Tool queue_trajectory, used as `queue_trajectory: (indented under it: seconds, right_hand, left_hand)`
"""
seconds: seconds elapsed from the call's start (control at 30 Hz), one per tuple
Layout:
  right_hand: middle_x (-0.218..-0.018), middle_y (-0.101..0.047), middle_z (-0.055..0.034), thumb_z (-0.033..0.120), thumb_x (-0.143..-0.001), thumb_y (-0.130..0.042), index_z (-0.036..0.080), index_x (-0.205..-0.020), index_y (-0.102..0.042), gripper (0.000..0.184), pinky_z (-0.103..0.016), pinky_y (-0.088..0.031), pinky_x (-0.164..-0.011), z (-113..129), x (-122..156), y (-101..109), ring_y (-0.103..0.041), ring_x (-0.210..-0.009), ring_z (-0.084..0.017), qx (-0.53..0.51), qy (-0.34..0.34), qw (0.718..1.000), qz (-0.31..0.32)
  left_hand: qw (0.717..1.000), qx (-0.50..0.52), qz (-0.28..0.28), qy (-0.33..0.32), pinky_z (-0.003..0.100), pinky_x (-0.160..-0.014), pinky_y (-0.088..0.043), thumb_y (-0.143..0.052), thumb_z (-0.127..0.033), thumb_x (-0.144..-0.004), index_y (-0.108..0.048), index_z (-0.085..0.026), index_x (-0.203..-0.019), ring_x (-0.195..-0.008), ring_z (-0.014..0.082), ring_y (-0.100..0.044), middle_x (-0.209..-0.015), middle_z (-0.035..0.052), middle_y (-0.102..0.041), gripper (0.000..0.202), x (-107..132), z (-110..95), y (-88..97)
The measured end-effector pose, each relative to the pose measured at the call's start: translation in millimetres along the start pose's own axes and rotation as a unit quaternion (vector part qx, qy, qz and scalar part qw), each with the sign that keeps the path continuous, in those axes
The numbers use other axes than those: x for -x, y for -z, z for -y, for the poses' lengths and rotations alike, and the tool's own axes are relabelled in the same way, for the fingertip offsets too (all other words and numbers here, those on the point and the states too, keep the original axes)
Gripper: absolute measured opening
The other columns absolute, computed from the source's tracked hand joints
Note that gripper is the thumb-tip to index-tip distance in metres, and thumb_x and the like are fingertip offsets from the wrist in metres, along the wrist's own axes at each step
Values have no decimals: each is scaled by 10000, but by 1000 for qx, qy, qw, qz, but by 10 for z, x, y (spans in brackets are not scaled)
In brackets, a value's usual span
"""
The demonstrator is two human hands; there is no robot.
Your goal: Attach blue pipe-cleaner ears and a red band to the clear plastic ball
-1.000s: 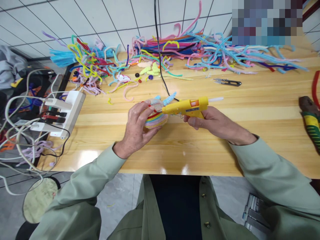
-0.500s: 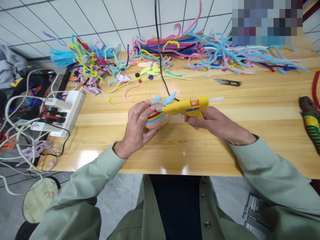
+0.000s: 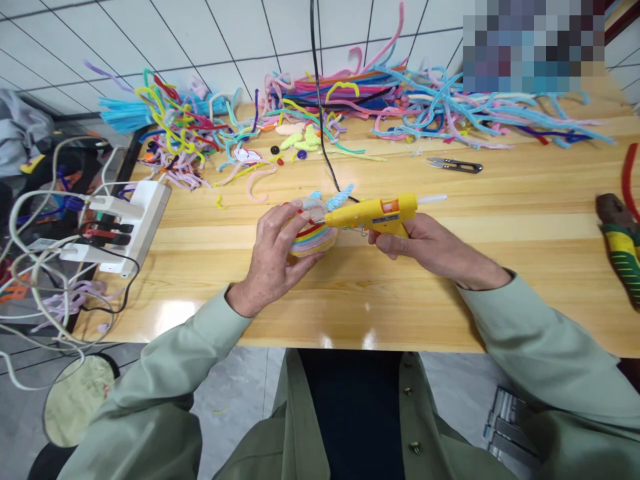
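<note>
My left hand [image 3: 277,253] is closed around a rainbow-striped pipe-cleaner craft piece [image 3: 314,241], its fingers over the top and the thumb below. Light blue fuzzy tips [image 3: 341,197] stick up from the far side of that piece. In my right hand [image 3: 425,247] is a yellow hot glue gun [image 3: 383,212], with a clear glue stick [image 3: 433,198] jutting from its back end. The gun's nozzle points left and meets the piece near my left fingertips; whether it touches is hard to make out. A black cord runs behind the gun.
Piles of coloured pipe cleaners [image 3: 345,93] lie along the wall. Thread snips [image 3: 456,165] rest at the back right, and pliers [image 3: 620,250] at the right edge. A white power strip [image 3: 145,223] with tangled cables stands at the left. Small beads [image 3: 301,154] lie near the back.
</note>
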State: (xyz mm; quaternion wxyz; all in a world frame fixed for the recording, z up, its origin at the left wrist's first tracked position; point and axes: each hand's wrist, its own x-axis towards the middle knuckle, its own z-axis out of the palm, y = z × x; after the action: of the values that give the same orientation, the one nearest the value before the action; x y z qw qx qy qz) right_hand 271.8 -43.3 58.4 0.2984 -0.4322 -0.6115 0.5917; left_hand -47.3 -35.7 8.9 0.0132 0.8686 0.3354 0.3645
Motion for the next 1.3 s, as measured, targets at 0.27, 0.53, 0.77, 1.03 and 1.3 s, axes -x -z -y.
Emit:
queue_trajectory:
  seconds: [0.27, 0.53, 0.77, 1.03, 1.3]
  right_hand:
    - [-935, -755, -51, 667, -933, -834, 233, -1039, -824, 447, -313, -493, -643, 24, -1, 8, -609, -758, -181, -10, 7, 1000, 2]
    - [-951, -761, -53, 616, -932, -847, 225, -1026, -819, 404, -317, -500, -651, 34, 11, -2, -608, -758, -176, -28, 3, 1000, -2]
    - [-975, -757, -72, 621, -933, -852, 199, -886, -765, 433, -325, -513, -676, 43, 23, 44, -615, -770, -169, -53, 13, 999, 0]
    - [-975, -785, -73, 776, -863, -800, 230, -1016, -726, 572, -356, -562, -661, 77, 42, 211, -683, -753, -204, -97, 42, 975, -194]
    - [-758, -674, 25, 667, -983, -708, 269, -977, -617, 408, -291, -602, -685, -437, 190, 1378, -652, -721, -156, -152, 10, 827, -542]
  left_hand:
    - [1000, -2, 15, 6, 623, -1257, -514, -778, -429, -1052, -338, -345, -1722, -1532, 382, -588, -1630, 189, -571, 806, 7, 10, 17]
    - [1000, -11, 9, 0, 618, -1251, -533, -774, -450, -1057, -345, -330, -1715, -1530, 375, -587, -1616, 201, -569, 794, 16, 15, 12]
    - [999, -13, 26, 18, 648, -1279, -492, -768, -477, -1058, -349, -342, -1698, -1546, 385, -577, -1642, 185, -569, 777, 33, 32, 8]
    - [1000, 5, 10, 26, 685, -1230, -574, -719, -434, -1074, -396, -400, -1680, -1505, 385, -616, -1634, 106, -584, 687, 20, 24, 6]
    - [998, 46, -27, 15, 865, -1138, -565, -734, -396, -1018, -412, -451, -1716, -1465, 517, -627, -1635, 124, -601, 771, 9, 52, -105]
